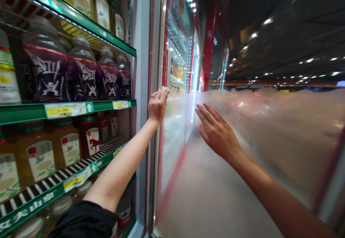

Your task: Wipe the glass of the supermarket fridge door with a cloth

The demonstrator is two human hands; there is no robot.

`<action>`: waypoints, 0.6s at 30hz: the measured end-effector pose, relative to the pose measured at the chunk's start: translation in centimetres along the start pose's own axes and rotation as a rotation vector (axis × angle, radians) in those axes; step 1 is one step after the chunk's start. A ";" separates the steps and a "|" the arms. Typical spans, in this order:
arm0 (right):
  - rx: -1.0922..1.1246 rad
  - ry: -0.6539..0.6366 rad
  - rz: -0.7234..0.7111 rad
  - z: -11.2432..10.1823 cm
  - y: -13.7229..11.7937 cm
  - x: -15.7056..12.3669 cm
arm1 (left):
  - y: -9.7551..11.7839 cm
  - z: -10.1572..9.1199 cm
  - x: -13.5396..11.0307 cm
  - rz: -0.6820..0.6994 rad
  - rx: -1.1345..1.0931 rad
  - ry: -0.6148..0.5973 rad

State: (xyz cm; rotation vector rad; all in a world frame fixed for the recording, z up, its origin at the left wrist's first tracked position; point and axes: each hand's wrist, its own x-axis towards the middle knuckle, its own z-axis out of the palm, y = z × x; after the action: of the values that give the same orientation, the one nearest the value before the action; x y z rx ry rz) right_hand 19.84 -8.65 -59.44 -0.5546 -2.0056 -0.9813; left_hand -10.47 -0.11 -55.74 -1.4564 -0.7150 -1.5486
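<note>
Along the hinge-side edge of an open glass fridge door [210, 198], my left hand [156, 106] is closed, with a ring on one finger. A crumpled white wad [165, 89] shows at its fingertips, too small to name for certain. My right hand [217, 132] lies flat against or just before the glass, fingers stretched out and holding nothing. Fog clouds the lower part of the pane up to a wavy line just above my right hand. The metal door frame [155, 159] runs upright beside my left forearm.
At left, fridge shelves hold purple-labelled bottles [50, 65] above amber drink bottles [40, 155]. Green shelf edges [23, 113] carry price tags [64, 110]. Another lit, red-framed fridge [178, 51] shows past the door. Ceiling lights [268, 21] shine at upper right.
</note>
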 end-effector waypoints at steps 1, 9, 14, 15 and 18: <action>-0.008 0.003 -0.002 0.2 -0.1 0.2 | 0.1 0.2 0.2 0.014 -0.004 0.002; -0.022 0.010 -0.020 0.5 -0.6 0.2 | 1.9 0.3 -0.4 0.036 -0.035 -0.057; 0.000 -0.026 0.001 -0.3 0.4 -0.8 | -0.2 -0.4 -0.6 0.113 -0.090 -0.084; 0.000 -0.028 0.006 -0.5 0.6 -0.8 | -0.4 -0.1 -0.1 0.072 -0.096 -0.056; -0.012 -0.031 0.018 -0.8 0.8 -0.8 | 0.9 1.2 1.1 -0.001 -0.128 0.013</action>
State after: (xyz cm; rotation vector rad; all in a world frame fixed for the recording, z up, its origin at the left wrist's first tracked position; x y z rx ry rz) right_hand 21.22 -8.87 -59.50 -0.5965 -2.0204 -0.9795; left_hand -9.03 0.25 -54.61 -1.5379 -0.6184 -1.6281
